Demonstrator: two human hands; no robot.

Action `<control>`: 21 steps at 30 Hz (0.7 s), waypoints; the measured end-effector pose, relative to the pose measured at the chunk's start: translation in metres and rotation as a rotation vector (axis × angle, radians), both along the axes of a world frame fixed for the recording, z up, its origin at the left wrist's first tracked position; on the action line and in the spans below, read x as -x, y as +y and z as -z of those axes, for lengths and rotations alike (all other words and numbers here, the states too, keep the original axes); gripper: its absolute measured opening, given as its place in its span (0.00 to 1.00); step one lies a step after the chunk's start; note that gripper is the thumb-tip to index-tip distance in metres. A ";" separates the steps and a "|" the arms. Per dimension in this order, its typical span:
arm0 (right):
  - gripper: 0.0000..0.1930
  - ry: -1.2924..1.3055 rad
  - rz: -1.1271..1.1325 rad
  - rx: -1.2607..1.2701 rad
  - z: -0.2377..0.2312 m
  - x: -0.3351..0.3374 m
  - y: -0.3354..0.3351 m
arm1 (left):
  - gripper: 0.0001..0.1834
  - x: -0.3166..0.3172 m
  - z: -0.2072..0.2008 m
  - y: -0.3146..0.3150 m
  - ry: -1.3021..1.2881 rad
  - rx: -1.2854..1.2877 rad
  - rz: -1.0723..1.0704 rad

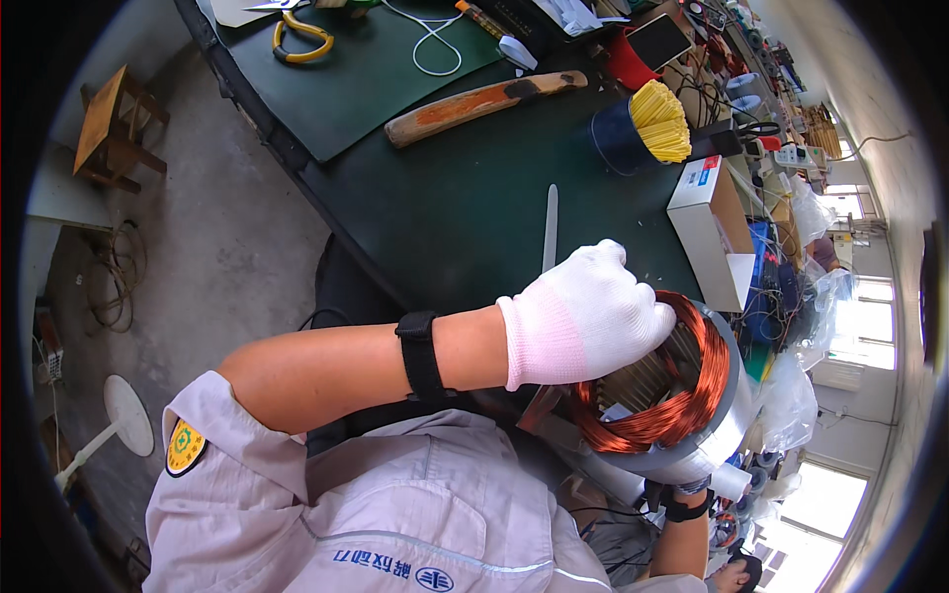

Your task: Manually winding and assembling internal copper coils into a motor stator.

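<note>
A motor stator with a grey metal housing [736,395] sits at right of centre, and a thick ring of copper wire windings [700,405] bulges from its open end. My left hand [593,316], in a white knitted glove, lies over the near-left rim of the windings with its fingers curled closed. Whatever those fingers grip is hidden. A thin pale flat strip [551,227] emerges behind the glove; I cannot tell whether it is held or lying on the table. Below the housing, my right hand [680,488] is mostly covered by the stator, its fingers out of sight.
On the dark green table [445,227] lie a worn wooden bar [484,107] and yellow-handled scissors [301,40]. A dark cup of yellow strips [657,124] and a white open box [712,232] stand on the right. A stool [119,128] is at far left; another person [736,573] is at lower right.
</note>
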State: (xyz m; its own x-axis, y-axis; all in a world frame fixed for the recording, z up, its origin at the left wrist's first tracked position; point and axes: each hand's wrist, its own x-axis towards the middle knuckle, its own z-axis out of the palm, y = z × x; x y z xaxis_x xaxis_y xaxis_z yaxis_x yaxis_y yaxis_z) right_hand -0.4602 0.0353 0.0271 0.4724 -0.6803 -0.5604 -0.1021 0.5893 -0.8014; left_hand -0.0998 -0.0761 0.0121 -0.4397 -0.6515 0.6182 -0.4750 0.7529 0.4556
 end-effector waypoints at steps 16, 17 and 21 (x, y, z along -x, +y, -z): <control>0.18 0.039 0.285 0.460 0.025 -0.056 -0.047 | 0.08 0.001 -0.013 -0.007 -0.126 0.088 0.088; 0.18 0.086 0.356 0.506 0.011 -0.027 -0.029 | 0.10 -0.002 -0.007 -0.010 -0.107 0.075 0.079; 0.13 0.544 0.269 1.194 0.008 -0.039 -0.026 | 0.12 -0.020 0.046 -0.017 0.246 -0.470 0.054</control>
